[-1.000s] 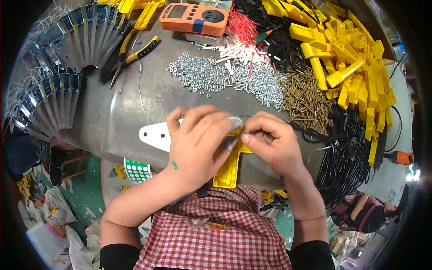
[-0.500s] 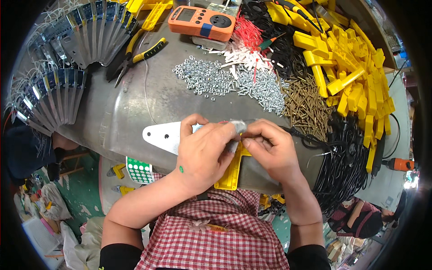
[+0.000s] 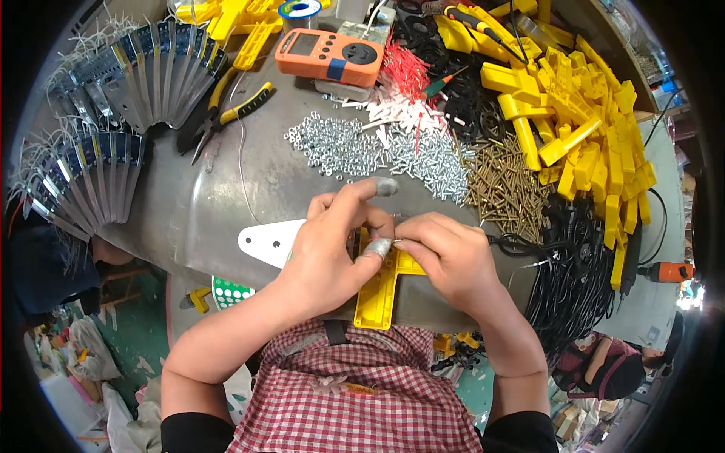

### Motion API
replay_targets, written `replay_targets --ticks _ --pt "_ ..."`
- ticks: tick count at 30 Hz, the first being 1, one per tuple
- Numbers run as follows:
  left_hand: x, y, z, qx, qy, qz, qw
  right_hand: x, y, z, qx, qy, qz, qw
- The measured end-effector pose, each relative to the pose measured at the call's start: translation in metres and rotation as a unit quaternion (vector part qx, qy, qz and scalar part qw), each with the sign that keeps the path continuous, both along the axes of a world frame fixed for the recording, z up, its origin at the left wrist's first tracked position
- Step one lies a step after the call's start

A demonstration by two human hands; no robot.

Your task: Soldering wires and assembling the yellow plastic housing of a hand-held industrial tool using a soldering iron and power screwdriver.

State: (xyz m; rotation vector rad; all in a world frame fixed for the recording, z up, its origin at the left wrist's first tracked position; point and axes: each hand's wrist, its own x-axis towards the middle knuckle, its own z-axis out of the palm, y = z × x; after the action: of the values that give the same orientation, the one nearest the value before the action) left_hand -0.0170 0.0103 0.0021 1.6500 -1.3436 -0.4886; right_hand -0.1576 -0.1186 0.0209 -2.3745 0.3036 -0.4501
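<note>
My left hand (image 3: 325,253) has its index finger raised, while the thumb and other fingers close over the upper part of a yellow plastic housing (image 3: 375,302). Grey wrapping covers its thumb and index fingertips. My right hand (image 3: 451,253) pinches something thin and small, meeting the left fingertips above the housing. What lies between the fingers is mostly hidden. A white tapered plate (image 3: 264,243) with dark holes sticks out to the left from under my left hand. The housing lies near the table's front edge, its open ribbed side facing up.
Nuts (image 3: 332,145), silver screws (image 3: 430,162) and brass-coloured screws (image 3: 507,181) lie heaped beyond my hands. Yellow housings (image 3: 574,113) and black cables (image 3: 570,287) pile up at right. Pliers (image 3: 219,113), an orange multimeter (image 3: 330,57) and fanned metal strips (image 3: 94,177) stand farther back and left.
My left index finger has lifted away from the pinch, and the left hand has opened out somewhat. My right hand has moved slightly left and down. More of the yellow housing shows.
</note>
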Motion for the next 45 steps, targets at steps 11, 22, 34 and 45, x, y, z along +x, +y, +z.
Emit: replay_targets --ticks 11,22,34,45 --pt "-0.010 -0.004 -0.015 -0.061 0.052 0.110 0.991 0.010 -0.002 0.007 0.031 0.031 -0.049 0.998" --pt "0.048 0.033 -0.003 -0.010 -0.170 0.059 0.984 0.003 -0.012 0.009 0.102 0.104 -0.045 0.988" --pt "0.129 0.060 -0.012 0.117 -0.385 -0.085 0.911 0.034 -0.015 0.031 0.090 -0.011 -0.035 0.995" --pt "0.082 0.013 0.021 0.003 -0.221 0.037 0.975 0.103 -0.022 0.023 -0.246 -0.015 0.141 0.959"
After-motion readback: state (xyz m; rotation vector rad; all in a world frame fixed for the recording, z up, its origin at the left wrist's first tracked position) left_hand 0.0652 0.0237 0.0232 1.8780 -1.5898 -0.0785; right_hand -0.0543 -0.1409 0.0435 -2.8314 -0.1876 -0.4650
